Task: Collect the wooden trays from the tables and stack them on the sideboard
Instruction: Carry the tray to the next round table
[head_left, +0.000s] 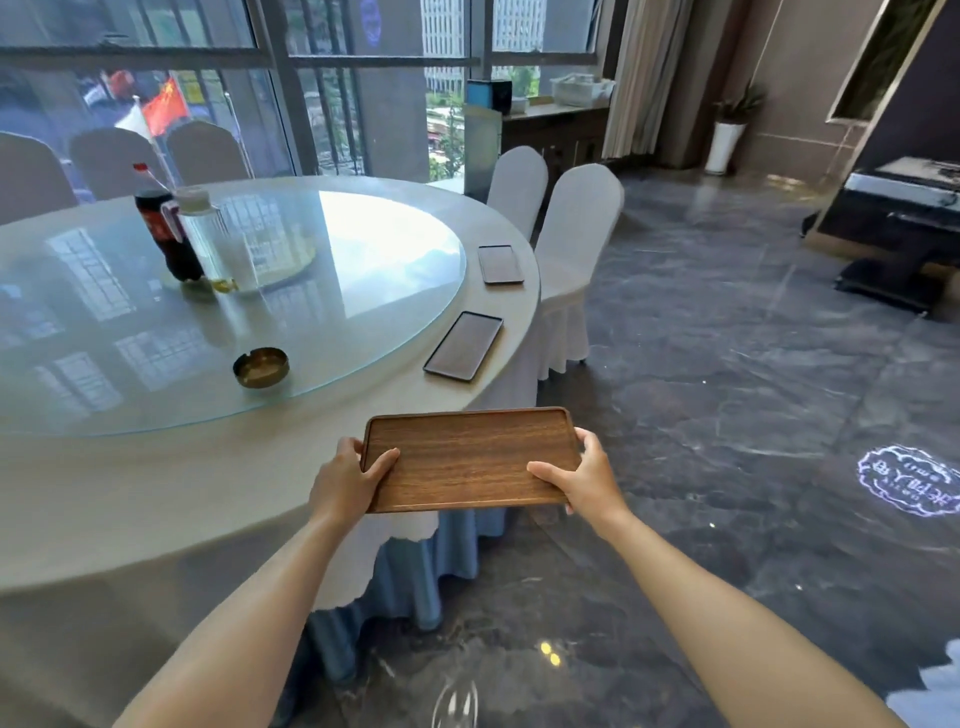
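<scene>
A brown wooden tray (467, 457) is held level just off the round table's edge, over the floor. My left hand (345, 480) grips its left short side, thumb on top. My right hand (587, 480) grips its right short side the same way. Two more wooden trays lie flat on the table rim: one nearer (464, 345), one farther (500, 264), both looking glossy from reflected light. A dark sideboard (553, 137) stands under the window at the back.
The round table (156, 493) carries a glass turntable (337, 291) with a cola bottle (166, 234), a clear jug (210, 239) and a brass ashtray (261, 367). White covered chairs (571, 249) stand at the right rim. Dark marble floor (727, 415) lies to the right.
</scene>
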